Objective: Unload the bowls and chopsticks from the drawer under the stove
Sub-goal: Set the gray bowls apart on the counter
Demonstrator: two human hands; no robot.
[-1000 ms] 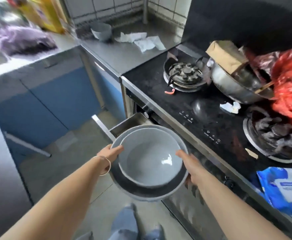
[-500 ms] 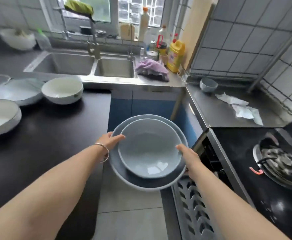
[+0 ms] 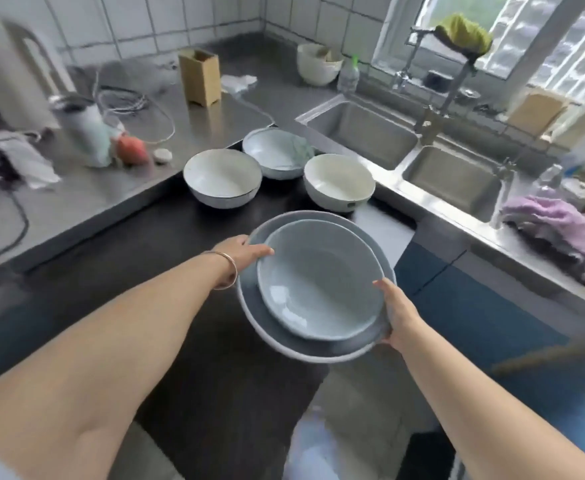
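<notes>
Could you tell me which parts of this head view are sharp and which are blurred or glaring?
Head view: the stacked bowls and both hands, left and right, are fairly sharp; the flask and cloth smear with motion; the window is bright; straight counter edges bow from the wide lens.

Held stack: small bowl [image 3: 319,282] nested in large bowl [image 3: 273,327], above the dark counter's [image 3: 194,258] near edge.
Left hand [image 3: 241,249]: on the stack's left rim.
Right hand [image 3: 400,311]: on the stack's right rim.
Counter, behind stack: three bowls [image 3: 222,181], [image 3: 277,152], [image 3: 339,181].
Right of bowls: double sink [image 3: 364,133].
Far left: bottle [image 3: 85,133], cables.
Back: wooden block [image 3: 201,76].
</notes>
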